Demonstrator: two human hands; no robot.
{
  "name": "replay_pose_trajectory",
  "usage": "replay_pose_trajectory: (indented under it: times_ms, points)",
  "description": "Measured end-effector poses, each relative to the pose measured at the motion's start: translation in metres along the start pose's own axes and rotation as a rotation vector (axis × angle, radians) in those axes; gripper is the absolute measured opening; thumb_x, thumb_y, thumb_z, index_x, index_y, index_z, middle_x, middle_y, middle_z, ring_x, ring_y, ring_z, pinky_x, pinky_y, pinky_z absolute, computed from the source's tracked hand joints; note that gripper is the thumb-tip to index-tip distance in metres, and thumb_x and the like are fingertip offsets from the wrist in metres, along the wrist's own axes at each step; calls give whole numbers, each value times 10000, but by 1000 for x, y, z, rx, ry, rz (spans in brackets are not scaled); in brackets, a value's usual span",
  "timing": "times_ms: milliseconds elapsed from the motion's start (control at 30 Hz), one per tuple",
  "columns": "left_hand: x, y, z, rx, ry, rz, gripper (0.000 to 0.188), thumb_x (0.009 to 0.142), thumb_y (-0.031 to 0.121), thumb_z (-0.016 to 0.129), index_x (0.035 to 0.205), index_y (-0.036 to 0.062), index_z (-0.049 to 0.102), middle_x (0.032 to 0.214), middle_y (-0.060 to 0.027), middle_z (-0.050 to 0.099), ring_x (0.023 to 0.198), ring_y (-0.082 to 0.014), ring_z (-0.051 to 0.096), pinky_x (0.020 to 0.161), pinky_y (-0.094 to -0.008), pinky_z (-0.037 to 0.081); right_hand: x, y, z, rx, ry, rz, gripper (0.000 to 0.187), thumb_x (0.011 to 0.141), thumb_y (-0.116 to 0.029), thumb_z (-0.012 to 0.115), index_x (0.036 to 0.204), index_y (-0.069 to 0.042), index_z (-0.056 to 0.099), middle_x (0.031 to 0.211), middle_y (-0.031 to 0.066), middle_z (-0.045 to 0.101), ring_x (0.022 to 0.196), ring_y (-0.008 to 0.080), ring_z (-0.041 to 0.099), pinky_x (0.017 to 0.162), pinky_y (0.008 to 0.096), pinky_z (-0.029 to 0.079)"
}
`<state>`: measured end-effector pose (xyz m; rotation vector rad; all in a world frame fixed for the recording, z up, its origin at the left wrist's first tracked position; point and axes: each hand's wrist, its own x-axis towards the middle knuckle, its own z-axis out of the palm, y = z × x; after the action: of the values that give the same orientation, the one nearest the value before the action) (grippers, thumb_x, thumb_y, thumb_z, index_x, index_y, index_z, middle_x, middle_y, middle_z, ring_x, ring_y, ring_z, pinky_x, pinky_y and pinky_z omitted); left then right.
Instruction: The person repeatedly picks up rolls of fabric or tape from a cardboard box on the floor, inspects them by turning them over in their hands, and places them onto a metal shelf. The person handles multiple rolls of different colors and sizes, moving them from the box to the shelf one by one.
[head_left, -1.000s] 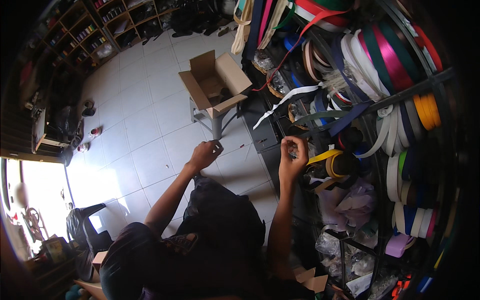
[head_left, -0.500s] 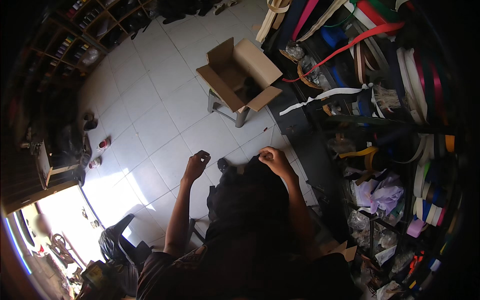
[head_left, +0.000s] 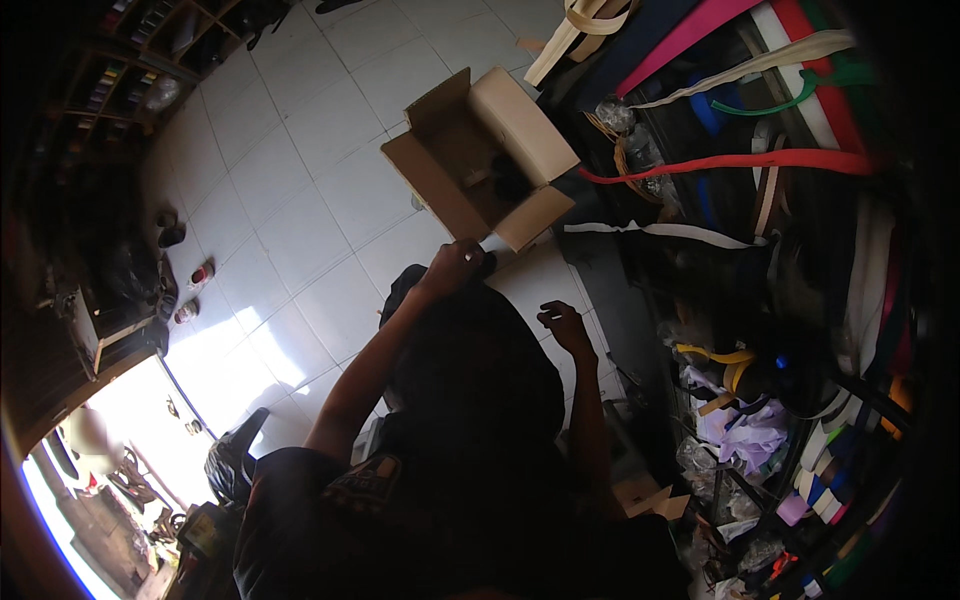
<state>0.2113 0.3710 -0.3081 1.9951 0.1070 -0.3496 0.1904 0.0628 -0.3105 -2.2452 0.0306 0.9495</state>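
Reader: Where is the cardboard box (head_left: 432, 188) standing?

Author: It is occupying the upper centre of the frame, above the tiled floor (head_left: 300, 190), its flaps spreading outward. A dark object (head_left: 512, 178) is lying inside, toward the right wall.

Reader: What are the hands doing?

Author: The left hand (head_left: 457, 266) is hovering with curled fingers at the box's lower edge; whether they are gripping anything or touching the cardboard, one cannot tell. The right hand (head_left: 568, 328), right of the frame's centre, is hanging apart from the box, its fingers loosely bent and unclosed, with nothing showing between them.

Reader: How far is the handling advancing?

Author: The box is already standing open and the object is already lying in it; no flap is yet covering the opening. Anything further is not showing.

Reader: And alongside?

Author: A red strap (head_left: 720, 162) and a white strap (head_left: 675, 231) are extending from the right toward the box.
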Motion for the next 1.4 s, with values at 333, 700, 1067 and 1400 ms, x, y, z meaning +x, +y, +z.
replay_pose_trajectory:
  times_ms: [333,700,1067,1400]
  points:
    - [152,-39,-43,-1,353,-15,186,866,163,657,1002,47,706,974,-178,705,877,-336,699,776,-452,549,1,-74,12,260,54,116,346,916,-240,654,1188,-25,652,1009,117,715,909,197,690,774,326,531]
    - [292,-142,22,712,-199,47,397,867,380,666,1103,61,692,1196,-185,636,1109,-337,622,934,-477,506,-163,-47,203,509,458,634,303,909,-194,651,1170,-39,657,1026,131,703,881,206,690,804,329,537]
    - [340,-229,71,96,-243,74,631,709,186,808,1295,95,594,1250,-169,627,1200,-354,565,1074,-441,429,-209,-100,257,829,480,1037,302,910,-190,651,1170,-38,656,1038,133,699,890,208,688,818,331,534]
    - [324,-247,84,315,-221,-230,612,745,300,772,1268,48,576,1272,-206,586,1214,-373,549,1042,-448,438,-210,-111,291,887,541,1066,301,910,-187,651,1171,-38,656,1048,134,696,898,209,687,830,333,531]
